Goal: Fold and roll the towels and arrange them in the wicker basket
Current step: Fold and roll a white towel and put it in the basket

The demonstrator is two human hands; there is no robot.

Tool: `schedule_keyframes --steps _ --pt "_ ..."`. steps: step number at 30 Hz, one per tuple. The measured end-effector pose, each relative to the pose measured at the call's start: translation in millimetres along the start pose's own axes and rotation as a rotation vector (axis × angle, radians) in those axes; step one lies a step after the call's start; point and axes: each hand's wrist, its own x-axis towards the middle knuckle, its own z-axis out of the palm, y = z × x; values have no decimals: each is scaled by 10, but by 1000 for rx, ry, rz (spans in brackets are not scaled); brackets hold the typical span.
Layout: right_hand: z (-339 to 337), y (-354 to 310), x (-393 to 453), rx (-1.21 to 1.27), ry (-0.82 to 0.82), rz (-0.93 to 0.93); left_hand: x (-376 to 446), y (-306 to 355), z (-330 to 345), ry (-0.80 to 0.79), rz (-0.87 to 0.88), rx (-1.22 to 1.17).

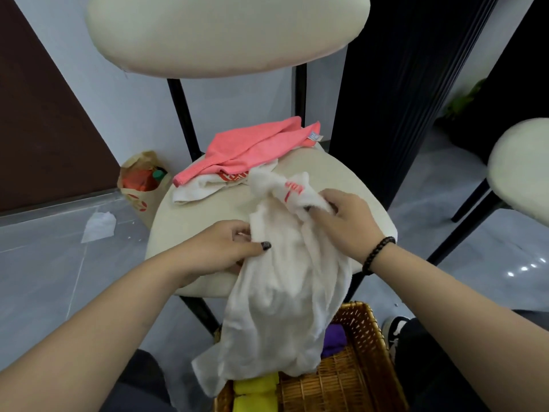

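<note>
Both hands work a crumpled white towel (279,281) that drapes from the cream chair seat (214,209) down over the front of the wicker basket (353,373) on the floor. The left hand (228,248) pinches the towel's left edge, its fingers (261,246) curled round the cloth. The right hand (347,221), with a dark bead bracelet (378,254) on its wrist, grips the bunched upper end, which carries red lettering. Behind them on the seat a pink towel (252,147) lies over another white towel (202,188). Inside the basket a purple towel (334,340) and a yellow towel (255,394) show beneath the hanging cloth. A paper bag (142,182) stands on the floor beside the chair.
</note>
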Motion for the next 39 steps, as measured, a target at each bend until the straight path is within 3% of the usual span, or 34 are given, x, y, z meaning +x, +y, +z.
schedule_keyframes --steps 3,6,8,11,14,17,20,29,32,34,37,39 --pt "-89 -175 9 738 -83 203 41 52 86 62 -47 -317" --pt "-164 -257 -18 918 -106 264 91 120 81 212 -3 -575" --pt "-256 -247 19 795 0 252 92 220 33 340 125 -599" --pt "-466 -160 100 482 133 293 4 401 -56 410 346 -555" --pt "-564 -94 88 242 113 287 -108 493 -85 424 482 -377" --pt "-554 -224 -14 67 95 -24 -196 534 -17 347 603 -137" --pt "-526 -383 -62 114 -55 -240 -250 541 87 278 720 64" --pt "-527 -445 -55 -146 -195 -481 -351 520 109 216 769 240" --pt "-597 -533 -8 100 -49 -473 -371 513 101 201 655 43" --pt "-669 -586 57 292 142 -375 -359 499 58 174 552 -25" --pt "-915 -562 204 476 561 -209 -324 447 -39 45 432 144" --pt "-1144 -509 273 559 769 -90 -300 404 -97 46 368 202"
